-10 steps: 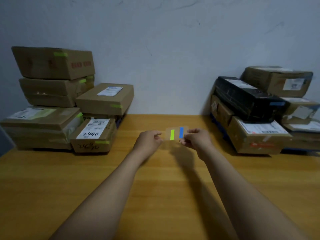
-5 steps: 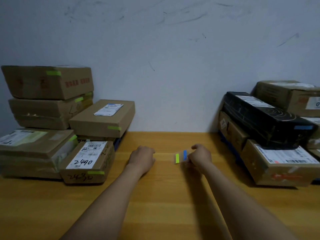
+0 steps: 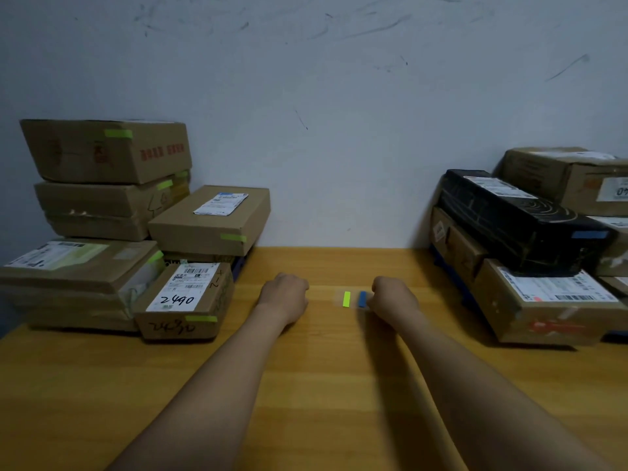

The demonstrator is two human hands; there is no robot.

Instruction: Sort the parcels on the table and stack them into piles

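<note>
Cardboard parcels tagged with green tape are piled at the left: a tall stack (image 3: 105,151), a flat box (image 3: 210,220) and a small box marked 2490 (image 3: 185,300). At the right, a black wrapped parcel (image 3: 520,219) with blue tape lies on brown boxes (image 3: 543,300). Between the piles, a small clear sheet with a green and a blue strip (image 3: 346,299) lies low on the wooden table (image 3: 323,385). My right hand (image 3: 394,299) grips its right edge with curled fingers. My left hand (image 3: 285,297) rests on the table as a fist, holding nothing, a little left of the sheet.
A scuffed grey wall (image 3: 339,130) closes off the back of the table. Another brown box (image 3: 571,178) tops the right pile at the far edge. Bare wood stretches between the two piles and toward me.
My left hand has let go of the strip sheet and moved left. My right hand has lowered the sheet to the table. The camera has tilted up.
</note>
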